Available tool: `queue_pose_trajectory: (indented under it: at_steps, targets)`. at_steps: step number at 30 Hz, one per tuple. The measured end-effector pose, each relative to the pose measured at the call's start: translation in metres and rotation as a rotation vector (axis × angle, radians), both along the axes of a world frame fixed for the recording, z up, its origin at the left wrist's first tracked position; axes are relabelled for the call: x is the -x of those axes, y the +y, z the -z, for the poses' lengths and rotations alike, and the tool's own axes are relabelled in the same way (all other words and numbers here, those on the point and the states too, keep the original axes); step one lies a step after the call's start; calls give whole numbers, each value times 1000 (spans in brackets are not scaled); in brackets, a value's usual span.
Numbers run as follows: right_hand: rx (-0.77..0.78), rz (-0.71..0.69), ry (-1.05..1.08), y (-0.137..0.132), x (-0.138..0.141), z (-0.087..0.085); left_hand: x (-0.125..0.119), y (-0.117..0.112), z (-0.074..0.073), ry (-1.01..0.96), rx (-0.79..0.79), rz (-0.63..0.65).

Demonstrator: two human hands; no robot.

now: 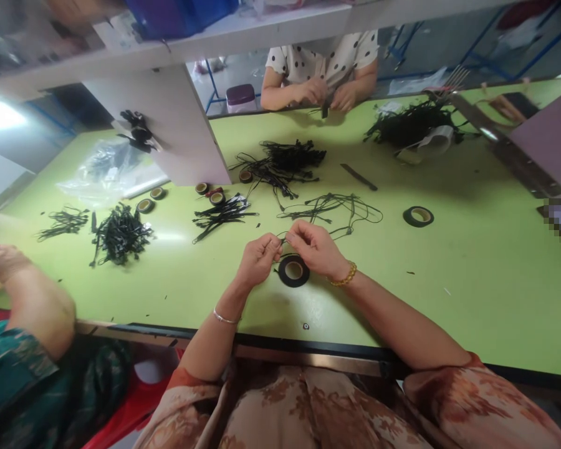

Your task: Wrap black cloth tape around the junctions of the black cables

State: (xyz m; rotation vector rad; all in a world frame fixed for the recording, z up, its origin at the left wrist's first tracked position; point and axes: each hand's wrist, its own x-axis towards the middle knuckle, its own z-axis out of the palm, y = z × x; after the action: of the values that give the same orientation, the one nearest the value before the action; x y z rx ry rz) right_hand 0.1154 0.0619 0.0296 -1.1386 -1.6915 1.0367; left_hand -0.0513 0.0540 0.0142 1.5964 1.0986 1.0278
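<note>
My left hand (260, 257) and my right hand (315, 247) meet over the green table, both with fingers pinched. Between them runs a thin black cable (283, 241), gripped by the fingertips of each hand; its ends are partly hidden. Just below the hands lies a large roll of black tape (294, 270), flat on the table. Beyond my fingers a loose spread of thin black cables (330, 209) lies on the table. Left of that is a small bunch of black cables (222, 215).
Another black tape roll (419, 216) sits to the right, with a dark blade-like strip (359, 177) further back. Cable piles (121, 234) lie left and at the back. A white upright panel (168, 125) supports an overhead shelf. Co-workers sit opposite and at the left.
</note>
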Motion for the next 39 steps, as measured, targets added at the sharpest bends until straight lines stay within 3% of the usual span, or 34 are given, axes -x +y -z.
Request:
queue_pose_trajectory:
  at_steps: [4, 8, 11, 18, 24, 27, 31, 36, 39]
  targets:
    - [119, -69, 143, 1, -1, -1, 3, 0, -4, -16, 28, 109]
    - [96, -63, 104, 0, -1, -4, 2, 1, -2, -58, 75, 66]
    - [90, -30, 90, 1, -2, -3, 0, 0, -1, -13, 15, 27]
    - [208, 35, 157, 3, 2, 10, -7, -7, -2, 644, -212, -120]
    - [169, 47, 170, 10, -9, 10, -1, -3, -6, 314, 6, 26]
    - [100, 48, 102, 13, -15, 6, 3, -1, -7, 291, 34, 33]
    - [-135, 13, -104, 13, -16, 5, 3, -1, -9, 345, 0, 23]
    - [-351, -176, -356, 17, -20, 11, 4, -2, -13, 406, -19, 71]
    - [-460, -304, -385, 21, -24, 13, 7, -1, -12, 356, 42, 144]
